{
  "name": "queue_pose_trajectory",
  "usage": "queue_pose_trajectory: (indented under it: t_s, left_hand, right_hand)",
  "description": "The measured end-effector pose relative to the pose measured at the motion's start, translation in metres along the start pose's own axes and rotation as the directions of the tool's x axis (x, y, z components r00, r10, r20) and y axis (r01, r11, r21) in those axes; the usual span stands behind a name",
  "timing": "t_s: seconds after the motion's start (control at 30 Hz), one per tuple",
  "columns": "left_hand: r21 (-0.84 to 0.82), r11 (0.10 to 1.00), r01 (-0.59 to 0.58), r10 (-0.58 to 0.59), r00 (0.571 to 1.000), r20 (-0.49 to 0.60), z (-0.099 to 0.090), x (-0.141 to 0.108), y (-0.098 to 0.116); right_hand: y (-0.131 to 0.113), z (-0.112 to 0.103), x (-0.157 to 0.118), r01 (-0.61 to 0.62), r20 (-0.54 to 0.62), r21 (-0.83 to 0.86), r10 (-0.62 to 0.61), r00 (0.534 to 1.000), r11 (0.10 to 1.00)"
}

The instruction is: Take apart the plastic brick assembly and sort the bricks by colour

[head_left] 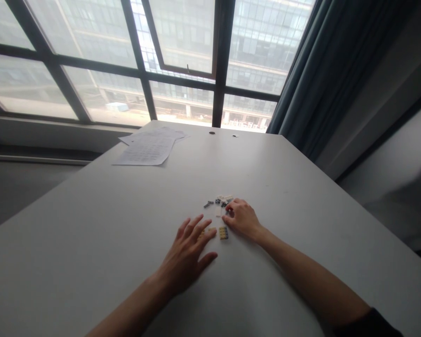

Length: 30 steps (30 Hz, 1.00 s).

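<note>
My left hand [189, 250] hovers over or rests on the white table with its fingers spread, partly covering some tan building bricks [212, 230]. Just right of its fingertips is a tan and grey-blue studded brick [223, 233]. My right hand [243, 219] is curled beside the small pile, thumb and forefinger close together; whatever lies between them is too small to make out. White bricks [225, 198] and small black pieces [218, 201] lie at its fingertips. Grey pieces [208, 204] sit to the left, and a pale flat piece [218, 212] lies between the hands.
Printed paper sheets [147, 147] overlap at the table's far left. A dark round disc [212, 133] and a small dark and white item [235, 136] are near the far edge of the white table [266, 173]. Windows stand beyond, with a blue-grey curtain [312, 79] at right.
</note>
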State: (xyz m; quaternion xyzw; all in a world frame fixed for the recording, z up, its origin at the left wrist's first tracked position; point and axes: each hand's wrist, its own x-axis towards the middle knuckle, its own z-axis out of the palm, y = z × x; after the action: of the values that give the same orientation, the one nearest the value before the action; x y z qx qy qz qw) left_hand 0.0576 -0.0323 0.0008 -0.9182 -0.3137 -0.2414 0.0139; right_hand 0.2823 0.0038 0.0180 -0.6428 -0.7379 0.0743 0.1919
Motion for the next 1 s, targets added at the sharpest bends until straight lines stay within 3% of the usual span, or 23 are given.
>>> queue_pose_trajectory:
  t_s: [0.13,0.37,1.0]
  left_hand:
    - [-0.005,1.0,0.005,-0.005,1.0,-0.013,0.001,0.0,0.0]
    - [-0.015,1.0,0.011,-0.011,0.999,-0.036,0.0,0.001,0.0]
    - [-0.074,0.994,0.074,-0.08,0.993,-0.088,-0.002,0.003,-0.001]
  right_hand:
    - [0.007,-0.001,0.002,-0.002,-0.014,0.063,0.003,1.0,0.998]
    - [0.019,-0.002,0.021,-0.219,-0.078,-0.035,0.216,0.973,0.975]
    - [0.019,-0.004,0.03,-0.208,-0.018,-0.034,0.207,0.978,0.978]
